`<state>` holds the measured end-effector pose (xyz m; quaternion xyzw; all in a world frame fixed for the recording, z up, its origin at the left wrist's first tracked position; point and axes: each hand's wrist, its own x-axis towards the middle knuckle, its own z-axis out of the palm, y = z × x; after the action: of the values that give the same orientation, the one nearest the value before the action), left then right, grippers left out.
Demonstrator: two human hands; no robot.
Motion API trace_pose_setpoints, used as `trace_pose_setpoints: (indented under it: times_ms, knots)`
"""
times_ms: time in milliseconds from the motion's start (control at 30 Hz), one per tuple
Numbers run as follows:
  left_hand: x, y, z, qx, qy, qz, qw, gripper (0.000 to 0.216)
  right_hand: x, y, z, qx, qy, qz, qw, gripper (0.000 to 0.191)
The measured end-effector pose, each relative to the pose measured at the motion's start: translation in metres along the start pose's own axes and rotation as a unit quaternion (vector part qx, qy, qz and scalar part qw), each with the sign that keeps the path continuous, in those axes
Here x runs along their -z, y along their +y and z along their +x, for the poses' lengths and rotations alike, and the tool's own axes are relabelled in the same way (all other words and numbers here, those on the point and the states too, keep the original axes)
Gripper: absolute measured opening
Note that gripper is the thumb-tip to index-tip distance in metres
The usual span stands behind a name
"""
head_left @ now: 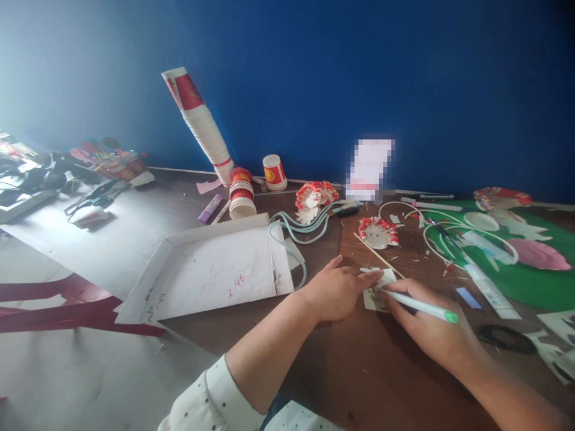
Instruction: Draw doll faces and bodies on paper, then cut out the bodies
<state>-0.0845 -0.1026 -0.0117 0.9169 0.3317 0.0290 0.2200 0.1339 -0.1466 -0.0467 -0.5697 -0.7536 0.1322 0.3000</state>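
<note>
My right hand point(438, 329) grips a white marker point(420, 305) with a green end, its writing tip down at a small piece of pale paper point(374, 304). Dark marks show on this paper, partly covered by fingers. My left hand point(336, 293) lies beside it on the table, fingers stretched out and the fingertips pressing on the paper. Just beyond both hands rests a thin wooden stick point(378, 255). Behind the stick is a cut paper cup point(378, 233) with a curled red-and-white rim.
A shallow white cardboard tray point(215, 269) lies left of my hands, with a looped grey cable point(309, 228) behind it. Stacked paper cups point(206, 137) lean against the blue wall. On the right are a green sheet point(530, 286), a white tube point(492, 291) and paper scraps.
</note>
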Motion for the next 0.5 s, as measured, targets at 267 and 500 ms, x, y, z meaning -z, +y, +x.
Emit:
trace_pose_setpoints:
  times_ms: [267, 500]
  knots:
    - [0.0027, 0.0023, -0.0001, 0.011, -0.01, 0.001, 1.0, 0.071, 0.005, -0.0061, 0.0008, -0.025, -0.026, 0.019, 0.999, 0.019]
    - [0.0021, 0.0022, 0.0, 0.009, -0.011, -0.003, 1.0, 0.07, 0.0048, -0.005, 0.0004, -0.015, -0.045, 0.036, 0.998, 0.015]
